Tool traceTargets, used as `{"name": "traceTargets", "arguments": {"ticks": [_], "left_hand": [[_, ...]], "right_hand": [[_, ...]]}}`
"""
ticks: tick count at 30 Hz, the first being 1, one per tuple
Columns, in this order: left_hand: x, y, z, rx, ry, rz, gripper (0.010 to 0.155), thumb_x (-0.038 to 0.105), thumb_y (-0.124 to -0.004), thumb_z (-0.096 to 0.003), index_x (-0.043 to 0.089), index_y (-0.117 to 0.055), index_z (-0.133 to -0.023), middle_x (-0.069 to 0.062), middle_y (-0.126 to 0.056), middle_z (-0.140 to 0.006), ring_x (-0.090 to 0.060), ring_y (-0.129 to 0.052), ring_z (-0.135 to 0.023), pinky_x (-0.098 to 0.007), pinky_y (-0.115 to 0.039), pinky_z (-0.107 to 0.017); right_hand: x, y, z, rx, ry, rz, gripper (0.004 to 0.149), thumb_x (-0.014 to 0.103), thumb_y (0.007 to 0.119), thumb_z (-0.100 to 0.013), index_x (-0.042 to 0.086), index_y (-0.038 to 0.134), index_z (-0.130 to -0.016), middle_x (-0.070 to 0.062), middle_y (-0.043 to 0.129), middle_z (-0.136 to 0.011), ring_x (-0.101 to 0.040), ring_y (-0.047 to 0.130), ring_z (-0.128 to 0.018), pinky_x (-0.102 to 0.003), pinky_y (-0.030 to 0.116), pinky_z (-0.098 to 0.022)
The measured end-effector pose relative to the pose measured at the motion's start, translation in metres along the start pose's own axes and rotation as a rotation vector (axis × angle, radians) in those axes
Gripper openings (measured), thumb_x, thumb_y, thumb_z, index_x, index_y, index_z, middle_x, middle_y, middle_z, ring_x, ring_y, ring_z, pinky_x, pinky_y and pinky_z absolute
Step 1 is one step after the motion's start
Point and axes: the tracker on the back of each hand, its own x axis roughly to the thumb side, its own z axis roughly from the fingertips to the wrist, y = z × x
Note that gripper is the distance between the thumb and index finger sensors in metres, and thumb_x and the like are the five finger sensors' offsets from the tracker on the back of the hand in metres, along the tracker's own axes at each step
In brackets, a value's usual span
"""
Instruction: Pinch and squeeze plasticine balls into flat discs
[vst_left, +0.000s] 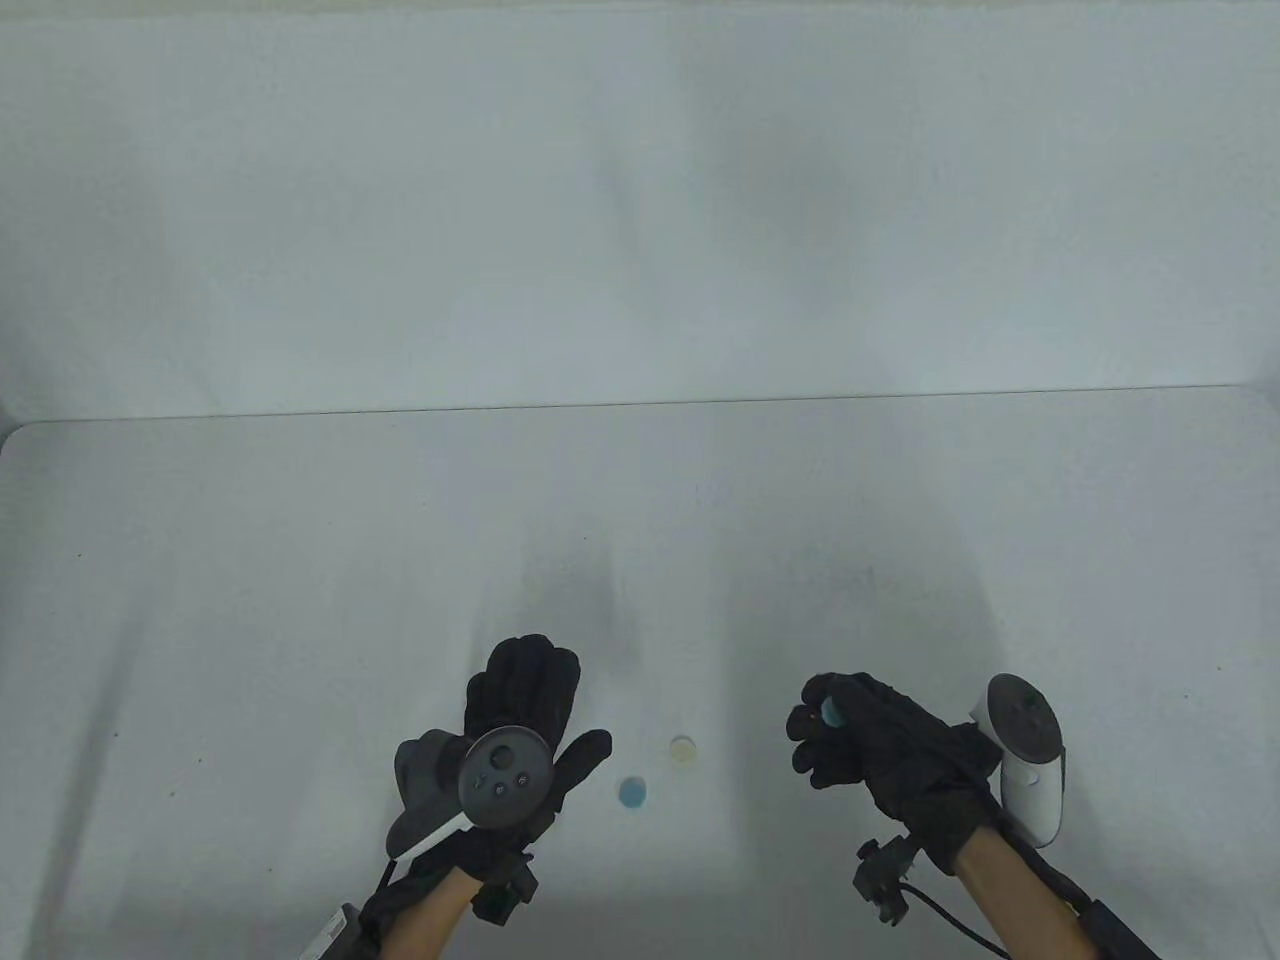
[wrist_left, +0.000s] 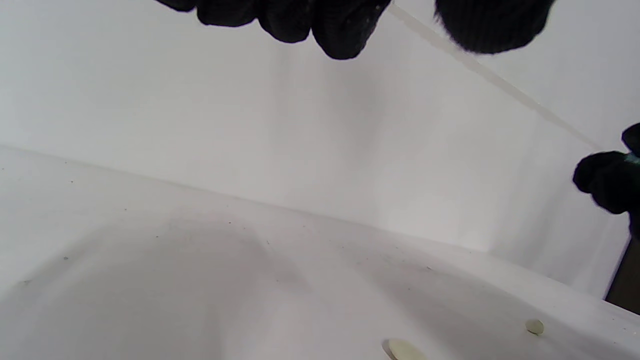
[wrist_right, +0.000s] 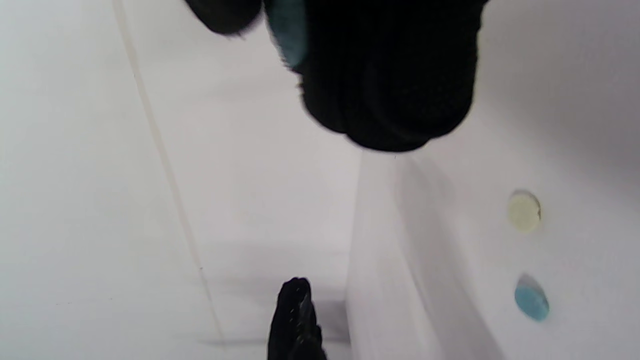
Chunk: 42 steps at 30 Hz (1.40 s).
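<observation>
**A:** So where's the plasticine right now?

**B:** Two pieces are already flat on the surface (vst_left: 300, 560). There's a blue disc (vst_left: 633, 792) and a pale yellow disc (vst_left: 683, 748) just beside it, a bit further from the person. They aren't touching each other, and both sit between the two hands. A third bit, a teal piece (vst_left: 830, 712), is up in the right hand (vst_left: 880, 750), off the surface.

**A:** Is that one actually being held?

**B:** Yep, the right fingers (vst_left: 815, 735) are curled in and the thumb and fingertips pinch it. You only see a sliver of teal poking out between the black glove tips, so I can't tell whether it's a ball or flattened. There's also a small red glow near it that I can't make out. The right wrist view shows the same teal blur against the glove, very out of focus.

**A:** And the left hand?

**B:** The left hand (vst_left: 525, 720) is holding nothing. It's spread palm-down with fingers straight and the thumb out toward the blue disc, near it but not touching. Can't tell if it rests on the surface or floats just above.

**A:** Anything else?

**B:** Just the trackers: a dark tracker (vst_left: 503, 778) on the back of the left hand and a white tracker (vst_left: 1025, 755) on the right.
</observation>
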Motion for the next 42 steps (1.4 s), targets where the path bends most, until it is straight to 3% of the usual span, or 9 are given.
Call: {"name": "traceTargets", "arguments": {"ticks": [3, 11, 18, 22, 25, 30, 35, 39, 42], "left_hand": [[0.000, -0.001, 0.000, -0.006, 0.001, -0.001, 0.079, 0.051, -0.063, -0.0539, 0.003, -0.044, -0.114, -0.029, -0.035, -0.117, -0.056, -0.035, -0.106, -0.064, -0.039, -0.073], [0.000, -0.001, 0.000, -0.007, 0.000, 0.001, 0.079, 0.051, -0.063, -0.0539, 0.003, -0.045, -0.114, -0.029, -0.035, -0.117, -0.056, -0.035, -0.106, -0.064, -0.039, -0.073], [0.000, -0.001, 0.000, -0.005, -0.001, 0.001, 0.079, 0.051, -0.063, -0.0539, 0.003, -0.045, -0.115, -0.028, -0.035, -0.117, -0.056, -0.035, -0.106, -0.064, -0.039, -0.073], [0.000, -0.001, 0.000, -0.007, 0.000, 0.000, 0.079, 0.051, -0.063, -0.0539, 0.003, -0.044, -0.114, -0.028, -0.035, -0.117, -0.056, -0.035, -0.106, -0.064, -0.039, -0.073], [0.000, -0.001, 0.000, -0.007, 0.000, 0.002, 0.079, 0.051, -0.063, -0.0539, 0.003, -0.044, -0.114, -0.028, -0.035, -0.117, -0.056, -0.035, -0.106, -0.064, -0.039, -0.073], [0.000, -0.001, 0.000, -0.004, 0.001, 0.002, 0.079, 0.051, -0.063, -0.0539, 0.003, -0.045, -0.114, -0.028, -0.035, -0.117, -0.056, -0.035, -0.107, -0.064, -0.039, -0.073], [0.000, 0.000, 0.000, 0.000, -0.001, 0.001, 0.079, 0.051, -0.063, -0.0539, 0.004, -0.044, -0.114, -0.028, -0.035, -0.117, -0.056, -0.035, -0.106, -0.064, -0.039, -0.073], [-0.001, 0.002, 0.002, 0.003, 0.000, -0.002, 0.079, 0.051, -0.063, -0.0539, 0.003, -0.044, -0.114, -0.028, -0.035, -0.117, -0.056, -0.035, -0.106, -0.064, -0.039, -0.073], [-0.003, 0.003, 0.003, 0.006, 0.002, 0.001, 0.079, 0.051, -0.063, -0.0539, 0.004, -0.044, -0.115, -0.028, -0.035, -0.117, -0.056, -0.035, -0.107, -0.064, -0.039, -0.073]], "right_hand": [[-0.002, -0.001, 0.000, -0.004, 0.012, -0.003, 0.067, 0.053, 0.061, -0.061, -0.002, 0.065, -0.100, -0.020, 0.090, -0.084, -0.033, 0.099, -0.064, -0.034, 0.093, -0.044], [0.004, -0.001, 0.000, -0.046, 0.005, 0.093, 0.045, 0.033, 0.079, -0.056, 0.005, 0.075, -0.090, -0.007, 0.099, -0.069, -0.020, 0.107, -0.052, -0.025, 0.098, -0.036], [0.004, -0.002, 0.001, -0.071, -0.006, 0.091, 0.049, 0.033, 0.073, -0.058, 0.003, 0.067, -0.097, -0.005, 0.096, -0.071, -0.020, 0.104, -0.055, -0.025, 0.097, -0.038], [0.000, -0.003, 0.001, -0.036, 0.009, 0.025, 0.066, 0.050, 0.062, -0.061, -0.002, 0.062, -0.102, -0.015, 0.090, -0.080, -0.031, 0.098, -0.063, -0.034, 0.092, -0.045], [0.001, -0.004, 0.001, -0.071, 0.020, 0.049, 0.064, 0.053, 0.066, -0.059, 0.002, 0.070, -0.097, -0.012, 0.093, -0.076, -0.029, 0.100, -0.058, -0.032, 0.093, -0.041], [0.003, -0.006, 0.003, -0.134, 0.023, 0.078, 0.043, 0.042, 0.076, -0.056, 0.009, 0.082, -0.083, -0.001, 0.100, -0.059, -0.018, 0.106, -0.042, -0.023, 0.097, -0.028], [0.009, -0.003, 0.005, -0.156, -0.005, 0.132, 0.041, 0.040, 0.080, -0.053, 0.007, 0.086, -0.076, 0.001, 0.101, -0.049, -0.013, 0.106, -0.033, -0.021, 0.097, -0.021], [0.005, 0.000, 0.004, -0.143, -0.002, 0.097, 0.042, 0.042, 0.076, -0.056, 0.010, 0.083, -0.081, 0.001, 0.101, -0.056, -0.016, 0.106, -0.041, -0.023, 0.097, -0.027], [-0.002, 0.002, 0.001, -0.014, 0.013, -0.018, 0.074, 0.057, 0.060, -0.059, -0.002, 0.064, -0.102, -0.020, 0.089, -0.086, -0.036, 0.097, -0.067, -0.035, 0.091, -0.046]]}}
